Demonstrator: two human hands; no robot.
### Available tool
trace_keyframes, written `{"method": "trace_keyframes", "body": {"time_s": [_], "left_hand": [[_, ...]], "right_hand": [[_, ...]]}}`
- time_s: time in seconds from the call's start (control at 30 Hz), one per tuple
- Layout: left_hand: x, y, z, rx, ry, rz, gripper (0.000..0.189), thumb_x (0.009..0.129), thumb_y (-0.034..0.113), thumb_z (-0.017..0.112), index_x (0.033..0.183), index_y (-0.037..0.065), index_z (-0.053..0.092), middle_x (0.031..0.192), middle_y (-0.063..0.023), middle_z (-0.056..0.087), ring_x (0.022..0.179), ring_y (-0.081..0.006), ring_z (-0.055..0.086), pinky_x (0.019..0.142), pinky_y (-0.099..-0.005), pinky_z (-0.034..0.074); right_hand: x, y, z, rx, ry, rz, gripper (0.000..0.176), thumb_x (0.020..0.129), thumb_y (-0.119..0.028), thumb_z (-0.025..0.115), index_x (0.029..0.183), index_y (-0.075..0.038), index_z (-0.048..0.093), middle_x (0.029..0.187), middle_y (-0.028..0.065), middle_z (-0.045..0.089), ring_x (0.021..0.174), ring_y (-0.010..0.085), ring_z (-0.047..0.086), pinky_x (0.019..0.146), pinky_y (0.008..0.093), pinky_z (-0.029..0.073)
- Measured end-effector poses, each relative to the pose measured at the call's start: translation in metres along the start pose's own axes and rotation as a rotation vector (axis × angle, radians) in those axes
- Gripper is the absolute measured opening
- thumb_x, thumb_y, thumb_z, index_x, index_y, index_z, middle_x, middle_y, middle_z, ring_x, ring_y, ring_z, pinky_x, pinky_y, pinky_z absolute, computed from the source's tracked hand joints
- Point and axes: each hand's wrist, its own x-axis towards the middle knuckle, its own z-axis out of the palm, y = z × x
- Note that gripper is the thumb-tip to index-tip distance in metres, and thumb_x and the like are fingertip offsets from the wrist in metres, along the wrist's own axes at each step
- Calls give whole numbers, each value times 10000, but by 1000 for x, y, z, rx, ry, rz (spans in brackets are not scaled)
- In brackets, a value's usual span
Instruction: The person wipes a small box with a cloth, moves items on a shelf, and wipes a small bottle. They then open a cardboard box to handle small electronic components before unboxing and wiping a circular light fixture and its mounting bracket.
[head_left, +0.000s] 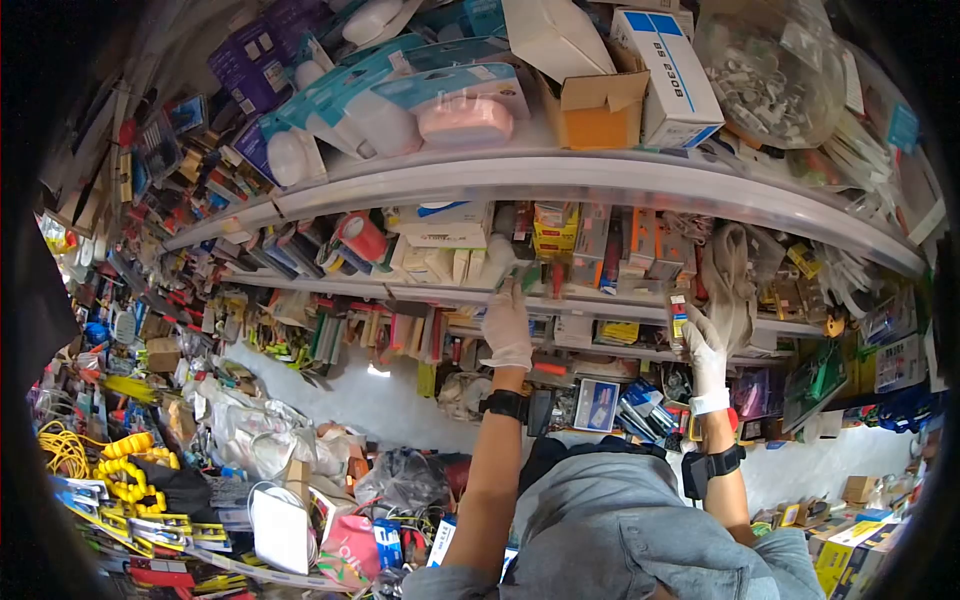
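Head view: a shelving unit (560,178) crosses the frame in a curve, with an upper shelf board and narrower, densely stocked tiers beneath it.
Operator: a person in a grey shirt (600,510) faces the shelving, both forearms extended toward the middle tiers.
Upper shelf, right: a clear plastic bag of metal clamps (770,90) lies near the end.
Upper shelf, centre: a white-and-blue carton (668,80) stands beside an open cardboard box (600,112).
Upper shelf, left of centre: a pink blister-packed article (465,122) lies at the front, among teal-backed packs.
Lower left: yellow segmented tubing (130,475) lies among mixed stock.
Left hand (507,330): white-gloved, raised to the front edge of the middle tier; fingers bent together at a green article. Whether it is gripped cannot be told.
Right hand (704,345): white-gloved, closed around a small package, in front of the tiers.
Wristbands: one black band (508,404) on the left forearm, another (712,468) on the right.
Green article (530,276): at the left fingertips, below the yellow boxes (556,230); exact type unclear.
Small package (679,315): yellow with a red-and-dark upper part, upright, held between the right thumb and fingers.
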Motion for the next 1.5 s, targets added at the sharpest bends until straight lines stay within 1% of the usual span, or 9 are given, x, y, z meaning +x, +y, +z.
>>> {"method": "trace_keyframes", "body": {"time_s": [0.1, 0.17, 0.3, 0.47, 0.63, 0.77, 1.2, 1.4, 1.5], "left_hand": [[-1, -4, -1, -85, 115, -42, 369, 1006, 315, 472, 1200, 45, 633, 1027, -195, 683, 822, -302, 685, 685, -371, 544], [-1, -1, -10, -688, 39, -321, 351, 1001, 289, 512, 1203, 26, 627, 961, -158, 687, 807, -244, 682, 679, -338, 538], [-9, 18, -31, -1225, 159, -504, 351, 995, 284, 545, 1211, 17, 617, 920, -98, 666, 769, -203, 665, 673, -309, 538], [-32, 78, -45, -1794, -137, -593, 465, 978, 316, 588, 1308, -3, 512, 1067, -104, 613, 871, -172, 649, 754, -282, 540], [-35, 132, -21, -2113, -508, -764, 257, 1003, 215, 548, 1147, 2, 552, 1071, -103, 613, 1014, -201, 602, 894, -288, 524], [-12, 138, 36, -2201, -470, -929, 217, 991, 199, 571, 1092, 7, 563, 995, -105, 623, 965, -210, 625, 837, -272, 554], [2, 149, 55, -2119, -377, -1108, 260, 966, 181, 614, 1132, -12, 566, 965, -90, 608, 871, -189, 623, 721, -247, 570], [-3, 156, 47, -2205, -291, -1113, 260, 952, 149, 630, 1136, -19, 559, 976, -80, 595, 894, -197, 609, 773, -269, 565], [-8, 162, 33, -2182, -244, -1112, 346, 944, 198, 650, 1193, -14, 540, 1020, -94, 555, 988, -185, 569, 956, -273, 509]], "right_hand": [[6, 12, -4, 54, 12, -26, 444, 950, -194, 612, 1352, -21, 540, 1014, -1, 650, 705, 32, 532, 590, 181, 422], [10, 18, -8, 66, 23, -50, 448, 949, -197, 615, 1354, -21, 538, 1023, -1, 650, 713, 32, 533, 596, 182, 424], [9, 27, -14, 72, 25, -72, 455, 948, -203, 621, 1357, -22, 535, 1042, -1, 648, 729, 30, 534, 608, 185, 427], [-8, -15, 6, -82, 15, -7, 451, 950, -212, 623, 1353, -28, 538, 1061, -4, 644, 741, 32, 531, 615, 188, 424], [-8, -8, 4, -21, -28, 69, 449, 947, -234, 626, 1342, -34, 549, 1061, -11, 648, 738, 34, 535, 615, 183, 420], [-15, -15, -6, -25, 12, 49, 453, 946, -238, 625, 1340, -29, 551, 1069, -2, 651, 746, 36, 543, 616, 190, 433], [-1, -8, -8, 21, 8, -2, 489, 943, -203, 621, 1364, 20, 510, 1067, 31, 628, 786, 55, 546, 650, 196, 450], [20, -35, 30, 5, -1, 78, 499, 930, -211, 639, 1348, 27, 508, 1086, 53, 625, 851, 87, 592, 716, 221, 492], [29, -47, 52, 52, 6, -31, 510, 928, -211, 633, 1358, 29, 499, 1087, 60, 633, 843, 97, 599, 729, 233, 497]]}}
